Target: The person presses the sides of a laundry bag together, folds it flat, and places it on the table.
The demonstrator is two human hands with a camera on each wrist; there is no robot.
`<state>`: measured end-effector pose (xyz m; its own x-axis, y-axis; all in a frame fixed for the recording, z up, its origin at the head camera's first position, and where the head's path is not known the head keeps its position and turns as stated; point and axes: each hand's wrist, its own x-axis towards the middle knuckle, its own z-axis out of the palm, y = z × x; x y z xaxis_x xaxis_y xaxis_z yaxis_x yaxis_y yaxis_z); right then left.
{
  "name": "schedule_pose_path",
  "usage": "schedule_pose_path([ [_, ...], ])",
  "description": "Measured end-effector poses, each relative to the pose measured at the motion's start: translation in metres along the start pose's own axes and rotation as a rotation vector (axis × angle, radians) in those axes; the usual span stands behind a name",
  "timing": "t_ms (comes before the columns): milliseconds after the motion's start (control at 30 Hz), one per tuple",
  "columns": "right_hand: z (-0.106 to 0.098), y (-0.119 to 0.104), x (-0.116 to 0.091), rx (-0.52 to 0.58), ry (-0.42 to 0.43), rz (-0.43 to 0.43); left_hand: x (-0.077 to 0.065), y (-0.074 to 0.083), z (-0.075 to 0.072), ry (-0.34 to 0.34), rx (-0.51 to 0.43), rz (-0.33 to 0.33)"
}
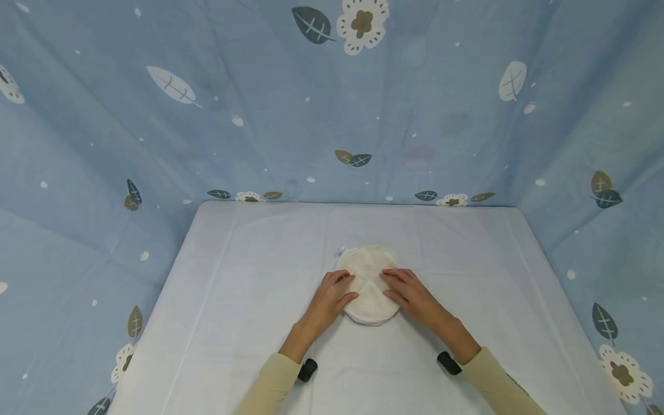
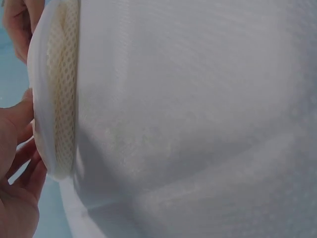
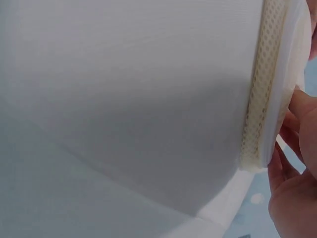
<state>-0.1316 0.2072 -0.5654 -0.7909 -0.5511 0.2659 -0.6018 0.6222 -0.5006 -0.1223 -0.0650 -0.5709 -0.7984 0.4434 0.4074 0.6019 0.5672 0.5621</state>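
A round, flattened cream mesh laundry bag (image 1: 367,291) lies on the white-covered table in the head view. A smooth white band runs round its edge, and the wrist views show coarse honeycomb mesh (image 2: 64,94) on its side. My left hand (image 1: 328,297) rests on the left part of its top, thumb and fingers spread apart at the rim. From the right, my right hand (image 1: 412,297) touches the top in much the same way, its thumb nearer me than the fingers. Both wrist views show fingertips right at the bag's upper edge.
A white cloth (image 1: 249,323) with faint fold lines covers the table. Blue curtains (image 1: 290,104) printed with leaves and flowers rise behind it and along both sides. A small whitish tab (image 1: 340,251) shows at the bag's far left edge. Black cameras (image 1: 308,370) are strapped at the wrists.
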Motion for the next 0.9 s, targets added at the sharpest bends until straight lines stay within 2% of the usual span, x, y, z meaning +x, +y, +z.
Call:
schedule_pose_path([
  [233, -0.01, -0.001, 0.004, 0.044, -0.06, 0.039, 0.007, -0.001, -0.006, -0.059, -0.093, -0.119],
  [400, -0.015, 0.004, 0.003, 0.033, -0.036, -0.007, 0.008, 0.001, -0.008, -0.066, -0.141, -0.152],
  [533, -0.018, 0.007, 0.002, 0.025, 0.021, -0.032, 0.008, 0.001, -0.009, -0.002, -0.152, -0.14],
  [733, -0.023, 0.01, 0.003, 0.027, 0.139, -0.055, 0.011, 0.0, -0.014, 0.124, -0.106, -0.125],
  [900, -0.029, 0.013, 0.004, 0.033, 0.21, -0.105, 0.016, 0.0, -0.023, 0.173, -0.08, -0.133],
])
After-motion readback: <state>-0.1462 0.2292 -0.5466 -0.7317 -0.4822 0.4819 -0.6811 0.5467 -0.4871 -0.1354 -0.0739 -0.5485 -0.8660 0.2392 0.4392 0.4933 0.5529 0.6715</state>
